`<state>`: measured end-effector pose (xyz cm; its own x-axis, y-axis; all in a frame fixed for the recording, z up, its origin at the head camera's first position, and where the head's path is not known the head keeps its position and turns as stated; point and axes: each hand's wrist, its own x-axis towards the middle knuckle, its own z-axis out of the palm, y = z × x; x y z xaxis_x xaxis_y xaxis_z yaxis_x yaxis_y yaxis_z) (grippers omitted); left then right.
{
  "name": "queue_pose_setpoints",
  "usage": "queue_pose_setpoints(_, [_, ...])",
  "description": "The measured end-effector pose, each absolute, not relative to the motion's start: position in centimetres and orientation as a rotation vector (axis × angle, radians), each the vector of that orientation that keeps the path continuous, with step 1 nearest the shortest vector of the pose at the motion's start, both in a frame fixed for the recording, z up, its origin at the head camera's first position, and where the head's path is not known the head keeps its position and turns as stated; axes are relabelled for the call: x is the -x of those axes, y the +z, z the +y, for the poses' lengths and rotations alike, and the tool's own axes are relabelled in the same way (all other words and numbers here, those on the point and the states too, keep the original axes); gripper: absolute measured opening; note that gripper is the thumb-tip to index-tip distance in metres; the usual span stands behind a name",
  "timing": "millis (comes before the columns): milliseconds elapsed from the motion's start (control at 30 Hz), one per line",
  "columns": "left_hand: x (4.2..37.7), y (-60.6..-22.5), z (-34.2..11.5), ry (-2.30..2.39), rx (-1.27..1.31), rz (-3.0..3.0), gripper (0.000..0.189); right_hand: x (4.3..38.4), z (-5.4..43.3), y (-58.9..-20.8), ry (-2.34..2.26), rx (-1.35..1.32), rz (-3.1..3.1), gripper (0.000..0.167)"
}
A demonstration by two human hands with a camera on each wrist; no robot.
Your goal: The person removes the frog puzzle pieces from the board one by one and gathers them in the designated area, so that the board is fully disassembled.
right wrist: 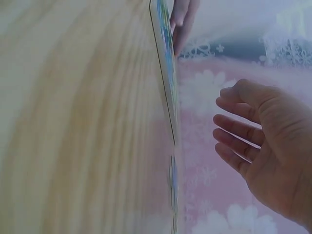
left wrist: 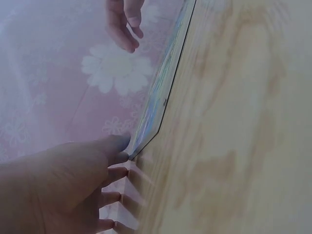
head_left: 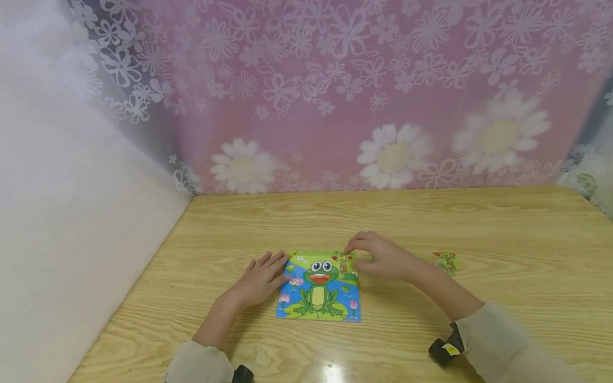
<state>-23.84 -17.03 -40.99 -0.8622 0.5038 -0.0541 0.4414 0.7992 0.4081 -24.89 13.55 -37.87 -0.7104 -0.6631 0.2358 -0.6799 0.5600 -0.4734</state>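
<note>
A square frog picture puzzle (head_left: 319, 297) lies flat on the wooden table, a green frog on blue water in its middle. My left hand (head_left: 259, 282) rests beside its left edge with fingers spread. In the left wrist view the thumb of that left hand (left wrist: 73, 175) is at the board's corner, and the other fingertips touch the table. Over the puzzle's upper right corner hovers my right hand (head_left: 385, 258). The right wrist view shows this right hand (right wrist: 273, 141) raised off the surface, its fingers loosely bent with nothing between them.
To the right of the puzzle lie loose puzzle pieces (head_left: 447, 262), partly behind the right forearm. The table (head_left: 532, 294) ends at the back against a pink flowered curtain (head_left: 305, 96). A white wall (head_left: 72, 202) borders it on the left.
</note>
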Motion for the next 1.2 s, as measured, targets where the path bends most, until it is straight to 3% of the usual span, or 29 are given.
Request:
queue_pose_setpoints(667, [23.7, -40.6, -17.1, 0.577, -0.769, 2.844, 0.049, 24.7, 5.2, -39.4, 0.942, -1.197, -2.853, 0.028])
queue_pose_setpoints(1200, [24.2, -41.4, -17.6, 0.560, -0.772, 2.791, 0.055, 24.2, 4.2, -40.3, 0.829, -1.185, -2.909, 0.037])
